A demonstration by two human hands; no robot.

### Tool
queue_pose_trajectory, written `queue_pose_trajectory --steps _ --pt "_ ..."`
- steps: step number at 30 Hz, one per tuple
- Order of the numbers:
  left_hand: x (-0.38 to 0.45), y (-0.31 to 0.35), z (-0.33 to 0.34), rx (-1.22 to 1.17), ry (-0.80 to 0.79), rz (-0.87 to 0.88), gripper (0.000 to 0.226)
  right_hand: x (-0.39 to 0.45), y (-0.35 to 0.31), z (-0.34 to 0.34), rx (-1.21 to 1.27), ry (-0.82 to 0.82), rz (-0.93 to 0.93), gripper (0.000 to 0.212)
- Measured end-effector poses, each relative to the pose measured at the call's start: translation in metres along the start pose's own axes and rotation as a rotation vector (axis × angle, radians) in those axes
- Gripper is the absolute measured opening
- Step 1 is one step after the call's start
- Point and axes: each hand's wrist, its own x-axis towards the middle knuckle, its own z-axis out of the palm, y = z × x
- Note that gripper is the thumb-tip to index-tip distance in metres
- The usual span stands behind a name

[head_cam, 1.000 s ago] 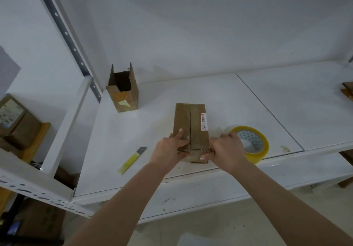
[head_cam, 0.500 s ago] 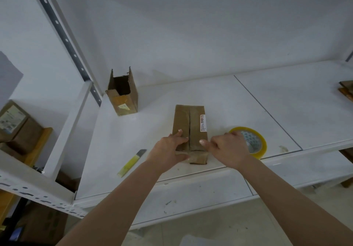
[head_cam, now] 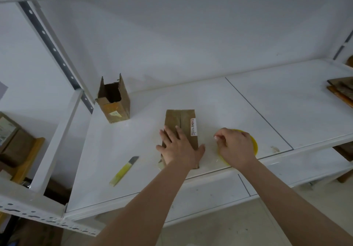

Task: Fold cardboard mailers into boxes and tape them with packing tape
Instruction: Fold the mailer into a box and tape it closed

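White shelving stood against a white wall, and its broad shelf point(head_cam: 210, 96) carried the work. Near the front edge lay the box point(head_cam: 183, 123), a folded cardboard mailer lying flat with its two top flaps meeting along a centre seam and a small white label point(head_cam: 193, 127) on its right side. The left hand point(head_cam: 179, 146) rested on the box's near half, fingers straight and spread, palm pressing down; its grip was wide and held nothing. Just right of the box, the right hand point(head_cam: 235, 146) sat over the tape point(head_cam: 253, 144), a yellow roll lying flat on the shelf. Its fingers were curled, the fingertips point(head_cam: 216, 137) drawn together at the roll's left edge; whether they actually pinched the tape end could not be told. A yellow knife point(head_cam: 124, 171) lay apart to the left of the box. Farther back on the left stood an open carton point(head_cam: 114, 104), upright, flaps raised. Flat cardboard point(head_cam: 342, 89) lay stacked at the shelf's far right edge. More boxes point(head_cam: 13, 140) sat on a lower level at far left.
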Motion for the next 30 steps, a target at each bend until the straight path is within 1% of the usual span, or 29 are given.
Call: queue_pose_trajectory --steps 2,4,6,9,10,12,15,16,18,20,23,24,25,27,30 --pt "0.003 -0.005 -0.004 -0.008 0.023 0.045 0.102 0.001 0.0 -0.003 0.041 0.016 0.022 0.014" --pt "0.004 -0.021 -0.016 0.004 0.062 0.167 0.096 0.003 0.0 -0.007 0.091 0.055 0.041 0.014" --pt "0.003 -0.046 -0.031 0.096 0.101 0.359 0.094 0.01 -0.004 -0.015 0.141 0.125 0.035 0.018" --pt "-0.008 -0.084 -0.053 0.211 0.189 0.675 0.092 0.026 -0.02 -0.027 0.129 0.172 -0.047 0.03" --pt "-0.012 -0.093 -0.062 0.249 0.218 0.779 0.093 0.032 -0.027 -0.03 0.111 0.157 -0.084 0.035" --pt "-0.016 -0.104 -0.079 0.368 0.261 0.943 0.098 0.045 -0.043 -0.036 0.084 0.059 -0.146 0.041" --pt "-0.016 -0.113 -0.102 0.46 0.277 1.027 0.103 0.06 -0.058 -0.04 0.023 -0.157 -0.21 0.033" --pt "-0.013 -0.117 -0.108 0.468 0.288 1.044 0.102 0.062 -0.059 -0.04 0.009 -0.199 -0.224 0.031" --pt "-0.003 -0.127 -0.118 0.432 0.281 1.02 0.098 0.06 -0.06 -0.039 0.056 -0.185 -0.225 0.027" --pt "0.01 -0.133 -0.12 0.403 0.293 0.924 0.093 0.05 -0.061 -0.029 0.136 -0.116 -0.187 0.028" --pt "0.023 -0.127 -0.092 0.552 0.241 0.787 0.092 0.027 -0.058 -0.005 0.116 -0.07 -0.08 0.033" --pt "0.025 -0.124 -0.079 0.545 0.216 0.755 0.087 0.021 -0.056 0.0 0.125 -0.055 -0.039 0.034" --pt "0.026 -0.121 -0.068 0.477 0.207 0.735 0.079 0.016 -0.053 0.004 0.134 -0.039 0.001 0.034" --pt "0.03 -0.119 -0.052 0.252 0.218 0.703 0.063 0.007 -0.046 0.011 0.134 -0.029 0.077 0.033" --pt "0.034 -0.114 -0.037 -0.03 0.196 0.589 0.049 -0.001 -0.042 0.02 0.119 -0.087 0.165 0.035"
